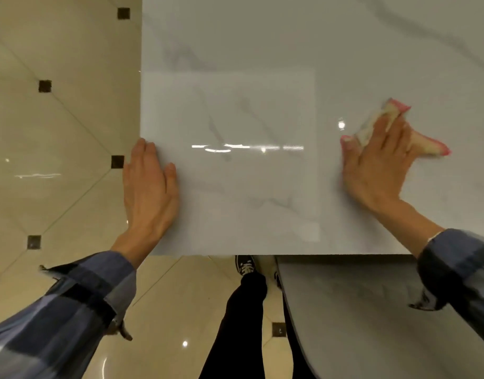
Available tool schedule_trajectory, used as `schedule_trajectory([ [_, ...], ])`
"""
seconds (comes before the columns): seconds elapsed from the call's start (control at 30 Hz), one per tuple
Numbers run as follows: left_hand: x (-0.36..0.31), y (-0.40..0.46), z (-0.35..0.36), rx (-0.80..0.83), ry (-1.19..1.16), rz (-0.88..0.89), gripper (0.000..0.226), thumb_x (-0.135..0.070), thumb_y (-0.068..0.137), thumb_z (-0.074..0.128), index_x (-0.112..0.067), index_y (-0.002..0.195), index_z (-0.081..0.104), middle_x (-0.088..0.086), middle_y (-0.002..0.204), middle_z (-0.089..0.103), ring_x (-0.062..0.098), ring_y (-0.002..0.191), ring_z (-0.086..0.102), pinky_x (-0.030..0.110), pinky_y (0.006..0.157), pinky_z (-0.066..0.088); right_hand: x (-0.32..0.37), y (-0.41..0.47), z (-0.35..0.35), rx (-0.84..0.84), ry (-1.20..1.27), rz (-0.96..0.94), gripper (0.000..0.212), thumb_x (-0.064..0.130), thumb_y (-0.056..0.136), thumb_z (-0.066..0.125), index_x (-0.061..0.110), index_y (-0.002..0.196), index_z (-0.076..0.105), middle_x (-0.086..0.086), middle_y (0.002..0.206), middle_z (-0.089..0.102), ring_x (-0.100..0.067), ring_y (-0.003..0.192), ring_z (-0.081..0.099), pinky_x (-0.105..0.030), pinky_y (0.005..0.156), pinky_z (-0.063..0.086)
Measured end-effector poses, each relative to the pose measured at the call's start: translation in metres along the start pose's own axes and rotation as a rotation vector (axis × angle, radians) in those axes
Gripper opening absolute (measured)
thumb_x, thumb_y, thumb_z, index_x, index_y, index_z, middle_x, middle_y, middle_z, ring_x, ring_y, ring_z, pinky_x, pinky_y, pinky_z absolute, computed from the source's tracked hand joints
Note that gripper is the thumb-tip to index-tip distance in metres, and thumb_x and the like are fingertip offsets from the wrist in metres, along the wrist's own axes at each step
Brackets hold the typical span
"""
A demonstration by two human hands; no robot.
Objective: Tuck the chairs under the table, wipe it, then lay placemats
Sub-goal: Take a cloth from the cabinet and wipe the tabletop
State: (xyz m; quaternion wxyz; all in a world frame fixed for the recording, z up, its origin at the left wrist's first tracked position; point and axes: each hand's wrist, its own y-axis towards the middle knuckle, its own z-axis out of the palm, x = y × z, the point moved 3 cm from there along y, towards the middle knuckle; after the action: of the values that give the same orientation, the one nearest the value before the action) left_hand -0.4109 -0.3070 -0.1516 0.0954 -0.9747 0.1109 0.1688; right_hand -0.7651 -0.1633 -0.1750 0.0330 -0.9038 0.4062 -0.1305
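Observation:
A glossy white marble table (249, 110) fills the upper middle and right of the head view. My left hand (149, 187) lies flat with straight fingers on the table's near left corner. My right hand (377, 165) presses flat on a yellow cloth with pink edging (427, 146) on the table's right part; the cloth sticks out beyond my fingertips and to the right of my hand. A grey chair (372, 310) sits at the lower right, its seat reaching the table's front edge.
Beige polished floor tiles (57, 132) with small dark square insets lie left of and below the table. My dark trouser leg and shoe (245, 269) stand just before the table's front edge, beside the chair.

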Motion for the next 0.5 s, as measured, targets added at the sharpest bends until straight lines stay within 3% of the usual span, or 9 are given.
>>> schedule_trajectory([
  [0.23, 0.041, -0.04, -0.012, -0.084, -0.145, -0.192, 0.053, -0.022, 0.105, 0.035, -0.007, 0.154, 0.022, 0.008, 0.163, 0.018, 0.021, 0.15, 0.015, 0.039, 0.123, 0.013, 0.22, -0.14, 0.069, 0.177, -0.033, -0.613, 0.076, 0.056, 0.1, 0.03, 0.01, 0.157, 0.012, -0.018, 0.164, 0.006, -0.035, 0.151, 0.0, -0.056, 0.12, 0.001],
  [0.37, 0.047, -0.048, -0.021, -0.135, -0.207, -0.227, 0.054, -0.022, 0.106, 0.036, -0.01, 0.156, 0.021, 0.005, 0.164, 0.018, 0.018, 0.15, 0.016, 0.035, 0.122, 0.014, 0.241, -0.164, 0.083, 0.233, -0.067, -0.781, 0.075, 0.055, 0.1, 0.033, 0.011, 0.157, 0.012, -0.016, 0.164, 0.005, -0.032, 0.152, 0.0, -0.052, 0.121, -0.002],
  [0.5, 0.029, -0.043, -0.02, -0.088, -0.161, -0.154, 0.056, -0.027, 0.105, 0.038, -0.008, 0.155, 0.022, 0.009, 0.163, 0.02, 0.021, 0.15, 0.018, 0.031, 0.12, 0.013, 0.224, -0.138, 0.075, 0.224, -0.081, -0.915, 0.073, 0.057, 0.099, 0.036, 0.014, 0.156, 0.021, -0.011, 0.163, 0.018, -0.028, 0.151, 0.012, -0.047, 0.122, 0.0],
])
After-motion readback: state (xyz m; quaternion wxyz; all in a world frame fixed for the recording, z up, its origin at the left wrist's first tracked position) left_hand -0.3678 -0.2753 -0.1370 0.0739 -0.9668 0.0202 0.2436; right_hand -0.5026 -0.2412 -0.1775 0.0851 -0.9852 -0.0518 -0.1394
